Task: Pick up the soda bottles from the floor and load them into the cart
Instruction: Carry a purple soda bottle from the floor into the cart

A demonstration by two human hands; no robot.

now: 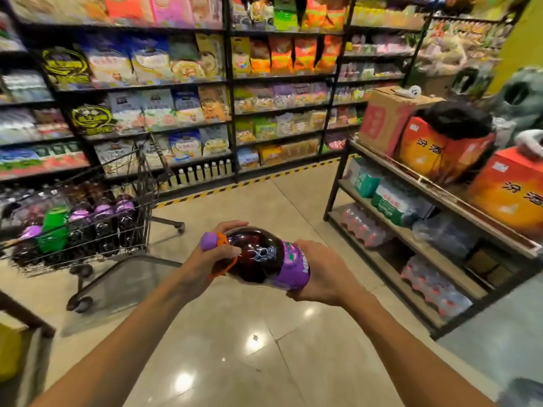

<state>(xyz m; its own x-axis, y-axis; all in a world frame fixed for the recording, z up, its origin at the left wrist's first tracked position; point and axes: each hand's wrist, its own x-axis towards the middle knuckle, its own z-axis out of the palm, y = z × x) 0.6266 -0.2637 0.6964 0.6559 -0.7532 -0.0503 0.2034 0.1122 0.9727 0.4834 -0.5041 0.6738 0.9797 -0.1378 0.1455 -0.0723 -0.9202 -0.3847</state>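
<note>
Our left hand (211, 259) curls round the neck and our right hand (320, 274) wraps its fingers under the base of a soda bottle (258, 257), held sideways at 12 o'clock. At 10 o'clock the cart (145, 201) already holds many bottles (102, 218); this one has yet to go in, and we see none on the floor (235, 348).

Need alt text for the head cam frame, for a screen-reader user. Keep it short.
Two hands hold a dark soda bottle sideways over a shop floor: the left hand grips its neck by the purple cap, the right hand its labelled base. To the left stands a wire cart already holding several bottles, with stocked shelves behind.
</note>
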